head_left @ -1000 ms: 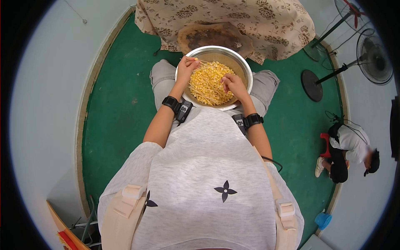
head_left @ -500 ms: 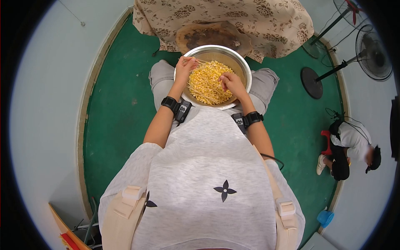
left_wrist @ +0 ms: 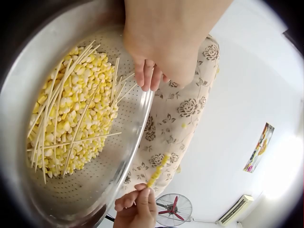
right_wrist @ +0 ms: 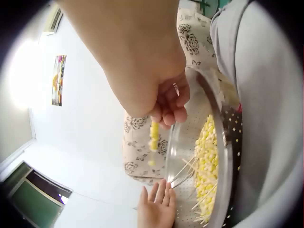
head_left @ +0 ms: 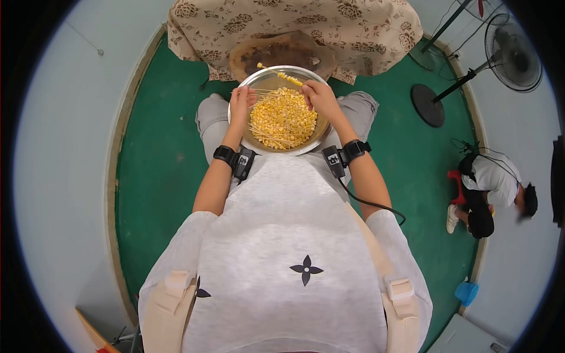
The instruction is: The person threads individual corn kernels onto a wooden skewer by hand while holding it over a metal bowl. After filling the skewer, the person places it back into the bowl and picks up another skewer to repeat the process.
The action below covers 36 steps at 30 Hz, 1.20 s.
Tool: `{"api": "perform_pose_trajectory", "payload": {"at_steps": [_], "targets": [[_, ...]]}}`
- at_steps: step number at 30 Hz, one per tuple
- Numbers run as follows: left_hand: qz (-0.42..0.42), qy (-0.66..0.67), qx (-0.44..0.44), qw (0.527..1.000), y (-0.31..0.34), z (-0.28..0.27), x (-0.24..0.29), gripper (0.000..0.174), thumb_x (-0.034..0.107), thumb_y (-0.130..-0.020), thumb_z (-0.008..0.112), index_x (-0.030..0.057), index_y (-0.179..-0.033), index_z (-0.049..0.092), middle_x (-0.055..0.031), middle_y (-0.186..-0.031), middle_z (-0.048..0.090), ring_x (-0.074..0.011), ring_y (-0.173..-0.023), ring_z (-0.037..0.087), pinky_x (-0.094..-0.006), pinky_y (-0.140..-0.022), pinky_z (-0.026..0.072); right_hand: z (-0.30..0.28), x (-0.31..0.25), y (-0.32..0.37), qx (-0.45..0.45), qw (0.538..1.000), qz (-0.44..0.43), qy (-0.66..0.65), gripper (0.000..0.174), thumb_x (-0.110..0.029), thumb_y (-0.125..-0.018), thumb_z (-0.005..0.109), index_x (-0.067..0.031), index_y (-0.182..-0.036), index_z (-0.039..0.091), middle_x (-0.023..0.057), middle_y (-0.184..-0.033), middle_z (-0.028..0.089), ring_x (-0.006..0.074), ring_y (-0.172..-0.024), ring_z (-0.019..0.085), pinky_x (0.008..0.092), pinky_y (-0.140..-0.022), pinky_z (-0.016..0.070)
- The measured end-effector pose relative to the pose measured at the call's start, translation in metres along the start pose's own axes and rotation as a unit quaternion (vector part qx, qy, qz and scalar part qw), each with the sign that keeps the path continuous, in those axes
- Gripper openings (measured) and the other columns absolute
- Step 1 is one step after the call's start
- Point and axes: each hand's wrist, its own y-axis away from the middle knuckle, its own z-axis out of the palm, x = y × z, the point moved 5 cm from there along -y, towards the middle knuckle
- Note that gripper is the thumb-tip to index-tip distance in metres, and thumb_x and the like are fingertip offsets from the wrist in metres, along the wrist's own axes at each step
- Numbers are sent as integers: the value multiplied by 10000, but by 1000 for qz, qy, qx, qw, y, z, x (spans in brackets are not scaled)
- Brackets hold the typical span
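A skewer threaded with yellow corn kernels (head_left: 288, 78) is pinched by one end in my right hand (head_left: 321, 100), over the far right side of a metal bowl (head_left: 323, 135). Its other end points up and left, past the bowl's far rim. At the left rim, my left hand (head_left: 241, 106) holds nothing; the right wrist view shows its palm (right_wrist: 156, 211) turned up with fingers extended. Loose corn kernels (left_wrist: 71, 118) fill the bowl's perforated bottom. Thin wooden sticks (left_wrist: 57, 104) lie across them, and several stick ends reach toward my left fingertips.
The bowl rests between my grey-trousered knees (head_left: 362, 115). Beyond it stand a wooden slab (head_left: 253, 56) and a table with a flowered cloth (head_left: 376, 29). Floor fans (head_left: 513, 56) stand at right, where a seated person (head_left: 494, 182) leans over. A blue container (head_left: 467, 292) sits lower right.
My right hand has risen toward the far right rim, and the corn skewer now shows clearly in it. My left hand has let go and its fingers have opened. The head view has shifted slightly.
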Motion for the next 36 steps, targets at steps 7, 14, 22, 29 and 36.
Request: {"api": "perform_pose_trajectory", "payload": {"at_steps": [7,14,22,29,36], "targets": [[-7,-29,7,1000,-6,-8,-18,187,224,-929,462,58,-1000,512,-55,-938,603,-119,-796,580,-244,-699,464,27,32,7,-17,998,36,54,208,-137,-867,458,-7,-792,602,87,-530,560,171,-431,546,306,-459,427],[-18,-408,-162,898,-1,3,-43,282,121,-757,615,54,-1031,601,-93,-989,632,-209,-915,597,-293,-811,458,27,44,15,8,998,54,-26,220,-126,-872,456,20,-777,590,78,-491,527,154,-406,515,299,-436,404],[-14,-419,-222,880,10,15,-34,394,37,-648,662,68,-1038,613,-115,-1013,617,-230,-852,599,-316,-759,476,24,52,18,50,992,65,-93,229,-131,-885,443,16,-790,590,53,-503,523,120,-409,498,262,-416,403],[10,-424,-274,863,11,21,-35,345,32,-622,683,47,-961,620,-86,-920,638,-198,-848,600,-302,-762,477,24,49,20,53,993,64,-81,221,-128,-882,448,14,-791,591,53,-516,525,117,-420,503,254,-416,410],[-1,-390,-282,876,8,17,-46,313,39,-622,679,38,-931,625,-83,-876,638,-188,-833,601,-291,-752,479,24,46,20,54,992,66,-90,219,-137,-878,463,16,-798,597,56,-514,525,120,-418,503,259,-418,410]]}}
